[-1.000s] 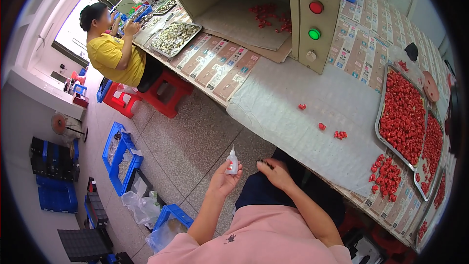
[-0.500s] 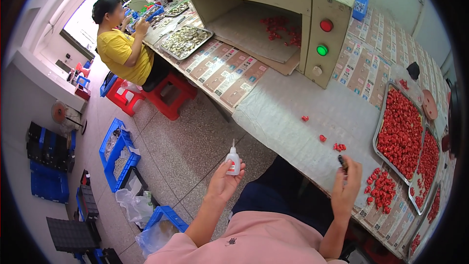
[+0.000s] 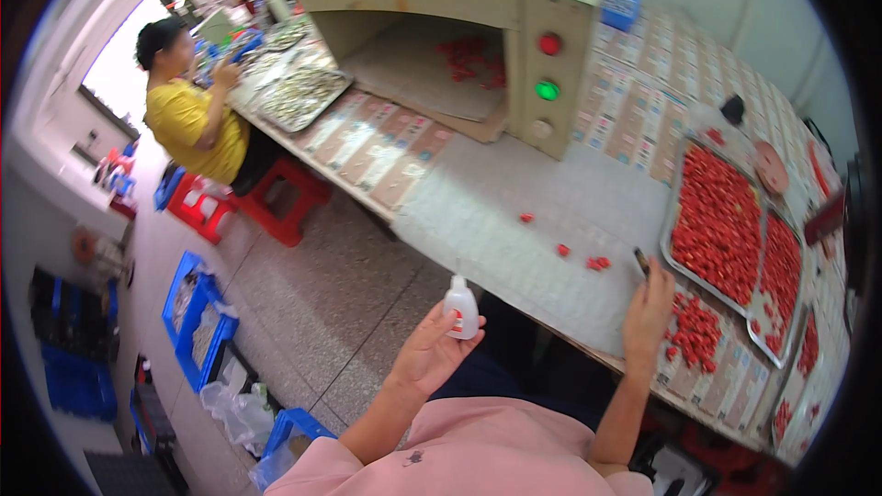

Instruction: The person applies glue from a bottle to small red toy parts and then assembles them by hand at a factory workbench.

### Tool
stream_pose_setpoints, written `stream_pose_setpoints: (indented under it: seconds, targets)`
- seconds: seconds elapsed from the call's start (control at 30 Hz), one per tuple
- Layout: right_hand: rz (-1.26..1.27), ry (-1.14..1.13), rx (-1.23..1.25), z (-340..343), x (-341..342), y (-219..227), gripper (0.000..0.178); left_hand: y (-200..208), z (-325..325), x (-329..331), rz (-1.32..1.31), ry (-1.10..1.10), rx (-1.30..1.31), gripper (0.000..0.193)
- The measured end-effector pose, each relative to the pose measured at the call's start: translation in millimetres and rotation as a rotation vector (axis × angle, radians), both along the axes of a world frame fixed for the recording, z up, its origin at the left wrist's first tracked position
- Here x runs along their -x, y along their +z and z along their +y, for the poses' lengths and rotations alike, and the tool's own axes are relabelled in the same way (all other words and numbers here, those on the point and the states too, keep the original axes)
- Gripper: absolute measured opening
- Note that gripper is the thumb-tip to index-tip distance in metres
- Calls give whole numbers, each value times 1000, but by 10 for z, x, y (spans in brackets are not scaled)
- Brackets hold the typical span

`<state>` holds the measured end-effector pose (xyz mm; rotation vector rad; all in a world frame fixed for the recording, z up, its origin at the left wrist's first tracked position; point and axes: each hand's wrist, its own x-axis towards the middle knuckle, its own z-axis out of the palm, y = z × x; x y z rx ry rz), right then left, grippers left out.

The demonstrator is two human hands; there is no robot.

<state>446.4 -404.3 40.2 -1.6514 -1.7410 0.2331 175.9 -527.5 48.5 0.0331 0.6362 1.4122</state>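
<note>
My left hand (image 3: 425,355) is closed round a small white squeeze bottle (image 3: 462,310) with a thin nozzle and a red mark, upright in front of the table edge. Over the front of the table, my right hand (image 3: 650,312) pinches a short dark stick-like piece (image 3: 641,261), its exact kind too small to make out. Just beside that hand lies a loose pile of small red pieces (image 3: 695,335). A few more red pieces (image 3: 598,264) sit apart on the pale sheet (image 3: 496,211) to its left.
Metal trays (image 3: 666,220) heaped with red pieces stand at the right. A beige arched machine (image 3: 551,37) with red and green lights rises at the back, red pieces inside. A person in yellow (image 3: 197,124) sits far left. Blue crates (image 3: 188,321) stand on the floor.
The whole view has shifted, so the table lies further left in it. My right hand has moved forward and right with the dark piece, nearer the tray. The bottle stays in my left hand.
</note>
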Motion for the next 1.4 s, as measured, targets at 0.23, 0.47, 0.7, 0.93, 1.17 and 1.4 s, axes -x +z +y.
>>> stream_pose_setpoints:
  seconds: [0.23,0.47,0.7,0.93,1.17,1.4]
  targets:
    - [5,27,-48,0,67,81,38,82,181,-304,62,-137,-56,31]
    - [225,283,-51,-452,165,279,27,100,294,-646,112,-322,-69,37]
    - [471,402,184,-596,303,292,32,143,379,-842,97,-399,-70,42]
    - [668,368,348,-596,222,297,26,147,422,-961,174,-381,-50,45]
    - [899,318,392,-529,103,170,21,119,522,-988,520,-430,-204,36]
    - [1199,263,518,-511,-64,150,25,195,1116,-676,1843,144,-621,24]
